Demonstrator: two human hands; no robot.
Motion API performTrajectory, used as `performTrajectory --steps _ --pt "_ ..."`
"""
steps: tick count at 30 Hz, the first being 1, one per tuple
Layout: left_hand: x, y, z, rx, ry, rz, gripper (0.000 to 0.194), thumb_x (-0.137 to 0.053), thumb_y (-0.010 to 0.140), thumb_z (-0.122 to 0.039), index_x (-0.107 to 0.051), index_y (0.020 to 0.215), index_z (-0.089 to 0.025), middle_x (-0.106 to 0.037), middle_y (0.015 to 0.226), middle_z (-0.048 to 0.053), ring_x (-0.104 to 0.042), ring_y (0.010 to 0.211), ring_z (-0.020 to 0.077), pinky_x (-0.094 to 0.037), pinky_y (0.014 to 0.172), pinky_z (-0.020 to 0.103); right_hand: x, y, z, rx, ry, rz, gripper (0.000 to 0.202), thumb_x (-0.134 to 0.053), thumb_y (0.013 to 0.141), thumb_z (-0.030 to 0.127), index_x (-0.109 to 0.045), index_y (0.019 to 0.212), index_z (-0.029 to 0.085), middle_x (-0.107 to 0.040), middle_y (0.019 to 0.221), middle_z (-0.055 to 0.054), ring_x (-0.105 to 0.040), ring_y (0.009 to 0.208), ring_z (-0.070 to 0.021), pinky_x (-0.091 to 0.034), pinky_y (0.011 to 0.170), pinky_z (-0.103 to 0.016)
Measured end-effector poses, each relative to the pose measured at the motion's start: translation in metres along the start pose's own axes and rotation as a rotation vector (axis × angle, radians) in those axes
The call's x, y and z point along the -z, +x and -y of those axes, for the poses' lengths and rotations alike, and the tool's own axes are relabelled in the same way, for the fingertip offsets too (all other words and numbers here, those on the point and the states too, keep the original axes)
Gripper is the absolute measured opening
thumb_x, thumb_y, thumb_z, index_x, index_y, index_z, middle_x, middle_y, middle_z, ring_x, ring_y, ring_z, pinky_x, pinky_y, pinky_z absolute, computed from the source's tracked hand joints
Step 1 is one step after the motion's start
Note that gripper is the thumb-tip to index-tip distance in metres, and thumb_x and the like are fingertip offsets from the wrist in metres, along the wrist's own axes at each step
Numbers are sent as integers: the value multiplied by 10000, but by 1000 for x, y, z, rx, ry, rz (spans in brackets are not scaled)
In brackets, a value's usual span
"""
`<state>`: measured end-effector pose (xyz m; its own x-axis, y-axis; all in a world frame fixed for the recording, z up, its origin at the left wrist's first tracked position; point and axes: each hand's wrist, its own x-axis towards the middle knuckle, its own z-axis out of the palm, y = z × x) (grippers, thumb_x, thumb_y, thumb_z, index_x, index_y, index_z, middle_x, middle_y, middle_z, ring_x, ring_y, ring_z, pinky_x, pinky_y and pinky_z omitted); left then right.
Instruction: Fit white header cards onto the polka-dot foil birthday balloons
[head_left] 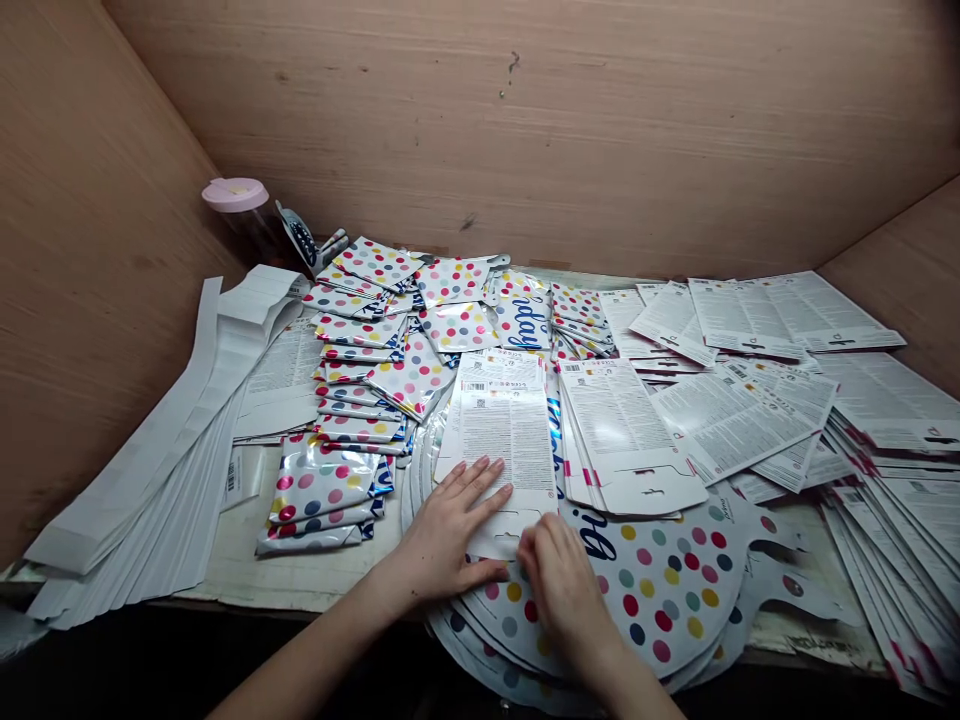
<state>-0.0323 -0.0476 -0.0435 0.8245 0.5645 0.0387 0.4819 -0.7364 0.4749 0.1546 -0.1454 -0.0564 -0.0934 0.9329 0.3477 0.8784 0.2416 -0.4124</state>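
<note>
Two bare hands at one printed card [510,430], taken as clock centre; it lies on flat dotted foil balloons [675,610]. Left hand [450,525] at 7 o'clock: fingers spread, palm down on the card. Right hand [559,580] at 5 o'clock, by the slotted lower edge: fingers curled together; cannot tell whether they pinch anything. Card fan [622,430] at 3 o'clock, just beside; folded foil packets [326,480] at 9 o'clock.

Risks (judgement): slick foil beneath could let the card skid if left-hand pressure eases. A hard pull near the slot could bend or tear the lower edge. A right-hand swing towards 3 o'clock might knock the fan, as its cards overlap loosely. Leaning on the uneven foil could crease it.
</note>
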Motion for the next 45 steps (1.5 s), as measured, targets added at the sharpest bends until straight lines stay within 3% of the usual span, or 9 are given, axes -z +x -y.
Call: performTrajectory --steps 5,9,13,19,23,27,32,36,45 --pt "0 0 8 -96 27 -27 793 -620 822 -594 -387 1457 -181 -301 1563 161 -222 1462 325 -254 1163 551 45 -33 -7 179 119 331 267 -436 962 226 -505 704 214 -560 705 -4 -523 605 -145 -412 603 -277" --pt "0 -6 7 -257 92 -16 721 -578 856 -589 -476 1386 -111 -417 1488 214 -273 1436 366 -258 1150 588 48 -16 -16 163 71 222 117 -524 927 214 -627 969 180 -634 958 -84 -575 906 -229 -472 775 -348" --pt "-7 -29 -6 -338 95 36 880 -619 800 -631 -389 1436 -67 -419 1484 226 -235 1432 428 -270 1120 647 35 -22 -17 327 9 211 442 -636 869 337 -583 1261 142 -646 1139 -115 -537 1090 -301 -463 919 -436" --pt "-30 -59 -28 -384 -5 -296 363 -570 939 -292 -569 1228 -72 -722 1020 126 -620 1090 264 -450 1035 495 33 -58 -14 403 -10 128 366 -586 907 189 -597 1264 108 -674 1116 -122 -549 1092 -276 -447 954 -434" --pt "-35 -54 -42 -107 -91 -418 127 -535 945 -204 -638 1004 -158 -673 818 62 -586 797 202 -512 716 380 31 -51 -8 259 153 91 309 -558 889 84 -619 1186 138 -675 1019 -110 -584 925 -226 -501 816 -389" --pt "-42 -43 -54 157 -108 -480 95 -518 937 -148 -593 886 -176 -595 794 48 -545 766 188 -490 690 340 22 -43 -6 79 265 70 247 -542 917 121 -588 1148 196 -630 931 -75 -561 843 -206 -494 739 -360" --pt "-44 -40 -52 526 47 -573 431 -634 871 -411 -527 1168 -118 -591 1033 139 -560 952 285 -521 794 450 10 -37 -7 -440 134 -65 386 -644 869 378 -507 1172 181 -545 999 -107 -533 928 -278 -490 769 -429" --pt "-33 -47 -43 589 -62 -527 366 -631 816 -555 -582 797 -193 -603 786 72 -576 770 285 -521 691 460 12 -31 -4 -641 151 -63 359 -744 735 408 -535 939 199 -535 942 -82 -508 894 -288 -456 813 -488" --pt "-36 -32 -71 667 -1094 -232 395 -708 741 -550 -701 862 -174 -766 798 70 -727 719 274 -614 659 349 22 -10 24 -904 1424 -238 439 -809 676 425 -527 931 206 -679 748 -14 -604 543 -150 -500 518 -282"
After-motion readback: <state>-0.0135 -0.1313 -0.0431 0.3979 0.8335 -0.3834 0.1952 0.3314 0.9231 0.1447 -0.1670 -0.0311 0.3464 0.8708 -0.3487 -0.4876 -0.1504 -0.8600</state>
